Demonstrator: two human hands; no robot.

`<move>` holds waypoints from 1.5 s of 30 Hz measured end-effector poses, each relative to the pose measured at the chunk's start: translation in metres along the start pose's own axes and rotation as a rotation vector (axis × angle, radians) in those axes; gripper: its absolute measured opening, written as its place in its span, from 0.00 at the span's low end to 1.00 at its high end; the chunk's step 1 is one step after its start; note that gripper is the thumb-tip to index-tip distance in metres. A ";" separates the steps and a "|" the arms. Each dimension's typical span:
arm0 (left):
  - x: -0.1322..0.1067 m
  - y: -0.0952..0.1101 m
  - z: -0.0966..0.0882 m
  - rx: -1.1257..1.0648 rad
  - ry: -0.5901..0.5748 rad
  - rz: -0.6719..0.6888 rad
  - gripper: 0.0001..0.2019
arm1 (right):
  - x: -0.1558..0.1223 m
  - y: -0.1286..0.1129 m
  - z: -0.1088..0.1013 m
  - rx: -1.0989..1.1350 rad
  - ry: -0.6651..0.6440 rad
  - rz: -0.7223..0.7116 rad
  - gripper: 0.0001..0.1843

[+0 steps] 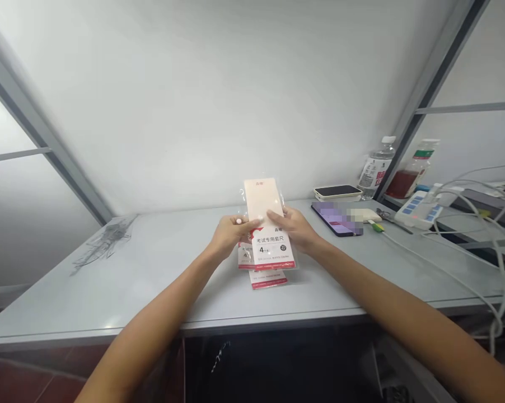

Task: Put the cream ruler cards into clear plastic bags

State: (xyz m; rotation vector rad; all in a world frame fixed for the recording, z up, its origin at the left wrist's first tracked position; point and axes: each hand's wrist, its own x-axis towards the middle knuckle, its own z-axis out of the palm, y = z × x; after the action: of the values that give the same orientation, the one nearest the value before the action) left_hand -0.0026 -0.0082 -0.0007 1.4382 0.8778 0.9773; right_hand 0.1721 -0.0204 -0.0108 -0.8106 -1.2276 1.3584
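Both hands hold a clear-wrapped ruler set packet (273,246), upright in front of me, its white card printed in red and black with a "4" and a "20". The thumb of my left hand (228,234) presses on the packet's left side, and a small white round tip I cannot make out shows by its fingers. My right hand (295,226) grips the right edge, thumb across the front. Behind the front packet, similar red-and-white packets (269,280) stick out at the left and below. The front one partly hides them.
The grey desk (160,268) runs up to a white panel. To the right are a purple-screened phone (336,219), another phone (338,192), a clear bottle (376,168), a bottle of dark red liquid (412,173), a power strip (418,210) and looping white cables (445,274). A dark drawing (105,243) marks the desk's left.
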 end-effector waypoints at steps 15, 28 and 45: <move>-0.005 0.009 -0.001 0.220 0.107 0.068 0.18 | -0.004 -0.001 0.001 -0.154 0.003 -0.092 0.21; -0.005 0.003 -0.002 0.639 0.219 0.106 0.23 | -0.004 0.007 0.006 -0.290 0.033 -0.179 0.19; -0.009 -0.001 0.005 0.745 0.226 0.316 0.20 | -0.004 0.007 0.007 -0.355 0.097 -0.237 0.20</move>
State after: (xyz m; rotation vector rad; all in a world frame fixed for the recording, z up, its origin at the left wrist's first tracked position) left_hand -0.0012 -0.0183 -0.0022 2.1736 1.2905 1.1178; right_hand 0.1643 -0.0248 -0.0168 -0.9309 -1.4594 0.9129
